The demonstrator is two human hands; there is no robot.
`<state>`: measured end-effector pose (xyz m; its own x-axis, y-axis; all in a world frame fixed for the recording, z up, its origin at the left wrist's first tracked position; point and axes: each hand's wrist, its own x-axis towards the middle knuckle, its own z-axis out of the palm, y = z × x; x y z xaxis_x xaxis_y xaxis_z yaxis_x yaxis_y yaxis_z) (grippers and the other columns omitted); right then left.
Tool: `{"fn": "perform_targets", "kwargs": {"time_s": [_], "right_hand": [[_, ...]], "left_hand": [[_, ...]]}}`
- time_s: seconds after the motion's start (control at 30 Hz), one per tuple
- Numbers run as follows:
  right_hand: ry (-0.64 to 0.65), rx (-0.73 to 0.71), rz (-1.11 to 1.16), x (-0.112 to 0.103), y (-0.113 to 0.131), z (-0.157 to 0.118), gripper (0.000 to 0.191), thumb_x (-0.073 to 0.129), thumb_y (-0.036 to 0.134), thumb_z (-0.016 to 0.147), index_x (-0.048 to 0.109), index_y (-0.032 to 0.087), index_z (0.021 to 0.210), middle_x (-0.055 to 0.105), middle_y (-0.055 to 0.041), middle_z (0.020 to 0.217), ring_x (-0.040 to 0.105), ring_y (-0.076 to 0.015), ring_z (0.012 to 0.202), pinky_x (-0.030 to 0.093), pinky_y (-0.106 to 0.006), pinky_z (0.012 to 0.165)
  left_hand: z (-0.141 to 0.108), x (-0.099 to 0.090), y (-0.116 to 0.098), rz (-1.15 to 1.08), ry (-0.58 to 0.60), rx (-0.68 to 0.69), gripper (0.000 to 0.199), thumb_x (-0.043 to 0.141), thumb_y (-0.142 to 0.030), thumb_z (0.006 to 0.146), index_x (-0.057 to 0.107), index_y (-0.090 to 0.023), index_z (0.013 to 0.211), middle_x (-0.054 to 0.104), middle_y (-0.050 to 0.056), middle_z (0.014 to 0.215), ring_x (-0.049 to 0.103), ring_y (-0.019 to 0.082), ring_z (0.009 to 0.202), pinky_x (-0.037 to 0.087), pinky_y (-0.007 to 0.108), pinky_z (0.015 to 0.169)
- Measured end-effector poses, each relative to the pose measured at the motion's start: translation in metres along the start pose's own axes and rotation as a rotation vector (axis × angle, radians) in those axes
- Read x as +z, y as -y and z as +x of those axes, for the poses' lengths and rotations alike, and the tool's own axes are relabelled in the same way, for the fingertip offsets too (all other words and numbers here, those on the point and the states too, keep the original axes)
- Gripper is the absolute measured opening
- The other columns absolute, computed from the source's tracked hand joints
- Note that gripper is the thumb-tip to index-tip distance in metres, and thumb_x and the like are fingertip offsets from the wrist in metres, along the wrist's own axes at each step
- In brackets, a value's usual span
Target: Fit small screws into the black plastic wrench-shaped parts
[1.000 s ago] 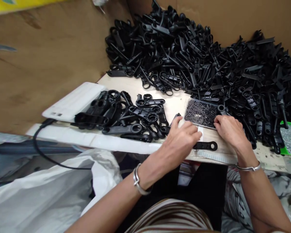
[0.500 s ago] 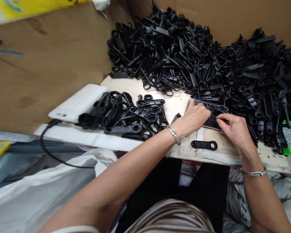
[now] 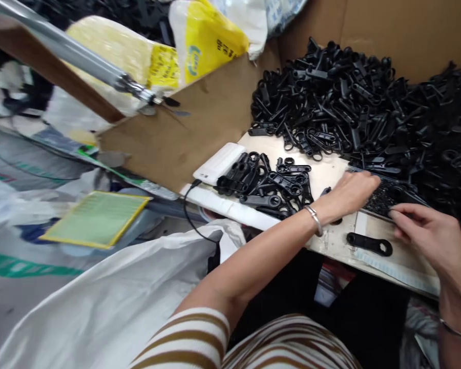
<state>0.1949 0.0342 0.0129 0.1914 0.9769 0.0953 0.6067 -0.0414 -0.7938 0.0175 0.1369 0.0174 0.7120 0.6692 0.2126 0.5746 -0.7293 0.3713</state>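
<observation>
A shallow tray (image 3: pixel 381 199) full of tiny black pieces lies on the worktable in front of me. Over its left part is my left hand (image 3: pixel 355 188), its fingers curled down and closed; their tips are hidden. At the tray's near right side, my right hand (image 3: pixel 426 228) has thumb and fingers pinched together. Anything held in either hand is too small or hidden to name. Just below the tray, a single black plastic arm-shaped part (image 3: pixel 369 244) with a ring at its right end rests near the table edge.
A big heap of black plastic parts (image 3: pixel 330 97) fills the back. To the left lie a smaller group of them (image 3: pixel 276 184) and a white device (image 3: pixel 219 163) with a black cable. A brown board (image 3: pixel 200 133) borders the table; a white sack (image 3: pixel 130 292) hangs below.
The view has swung to the left, so the table appears further right and more of the left side shows. Both hands stay at the tray; the single part lies where it was.
</observation>
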Motion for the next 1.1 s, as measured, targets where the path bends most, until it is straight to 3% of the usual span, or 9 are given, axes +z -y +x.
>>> {"fn": "perform_targets", "kwargs": {"time_s": [0.13, 0.33, 0.5, 0.6, 0.8, 0.93, 1.1], "right_hand": [[0.053, 0.166, 0.178, 0.011, 0.019, 0.003, 0.031, 0.073, 0.044, 0.071, 0.07, 0.016, 0.083, 0.062, -0.0019, 0.053, 0.053, -0.0123, 0.042, 0.043, -0.023, 0.041], [0.134, 0.165, 0.239, 0.018, 0.022, 0.004, 0.03, 0.068, 0.044, 0.075, 0.065, 0.014, 0.08, 0.059, 0.0002, 0.052, 0.05, -0.0099, 0.041, 0.04, -0.02, 0.04], [0.218, 0.114, 0.358, 0.017, 0.02, -0.002, 0.031, 0.064, 0.046, 0.082, 0.061, 0.015, 0.081, 0.058, 0.001, 0.055, 0.05, -0.0095, 0.046, 0.04, -0.02, 0.043], [0.254, 0.123, 0.462, 0.017, 0.022, -0.008, 0.032, 0.062, 0.048, 0.084, 0.059, 0.016, 0.082, 0.059, 0.001, 0.061, 0.049, -0.0088, 0.046, 0.039, -0.02, 0.043], [0.19, 0.09, 0.395, 0.018, 0.023, -0.018, 0.035, 0.055, 0.052, 0.089, 0.058, 0.018, 0.083, 0.057, 0.0025, 0.059, 0.05, -0.0096, 0.046, 0.04, -0.021, 0.044], [0.06, 0.043, 0.279, 0.02, 0.024, -0.025, 0.033, 0.053, 0.048, 0.091, 0.06, 0.018, 0.08, 0.055, 0.0028, 0.055, 0.05, -0.01, 0.048, 0.041, -0.022, 0.047], [-0.104, 0.028, 0.36, 0.024, 0.024, -0.026, 0.024, 0.065, 0.041, 0.083, 0.064, 0.018, 0.088, 0.061, 0.0007, 0.066, 0.055, -0.0112, 0.051, 0.046, -0.023, 0.048]], "left_hand": [[0.0, -0.004, 0.01, -0.223, -0.078, 0.017, 0.03, 0.045, 0.002, 0.07, 0.065, -0.014, 0.085, 0.064, 0.003, 0.083, 0.056, 0.015, 0.077, 0.041, 0.026, 0.07], [-0.01, -0.007, 0.012, -0.651, -0.121, -0.133, 0.021, 0.055, 0.002, 0.068, 0.068, -0.013, 0.074, 0.067, 0.001, 0.076, 0.06, 0.012, 0.071, 0.048, 0.025, 0.069], [-0.023, -0.006, 0.0, -1.211, -0.082, -0.334, 0.013, 0.061, 0.001, 0.07, 0.064, -0.011, 0.075, 0.065, 0.0, 0.065, 0.065, 0.011, 0.066, 0.053, 0.024, 0.067], [-0.031, -0.007, -0.011, -1.421, -0.074, -0.419, 0.012, 0.063, 0.001, 0.073, 0.064, -0.009, 0.079, 0.066, 0.001, 0.065, 0.065, 0.009, 0.062, 0.052, 0.021, 0.063], [-0.039, -0.002, -0.028, -1.596, -0.09, -0.467, 0.01, 0.064, -0.001, 0.076, 0.064, -0.009, 0.083, 0.067, 0.0, 0.065, 0.062, 0.007, 0.055, 0.052, 0.02, 0.059], [-0.039, 0.003, -0.035, -1.611, -0.1, -0.513, 0.01, 0.061, 0.0, 0.078, 0.063, -0.007, 0.085, 0.066, 0.001, 0.063, 0.062, 0.007, 0.053, 0.051, 0.02, 0.057], [-0.037, 0.007, -0.035, -1.545, -0.139, -0.535, 0.013, 0.062, -0.002, 0.079, 0.061, -0.008, 0.09, 0.066, 0.001, 0.065, 0.063, 0.009, 0.057, 0.051, 0.02, 0.057]]}}
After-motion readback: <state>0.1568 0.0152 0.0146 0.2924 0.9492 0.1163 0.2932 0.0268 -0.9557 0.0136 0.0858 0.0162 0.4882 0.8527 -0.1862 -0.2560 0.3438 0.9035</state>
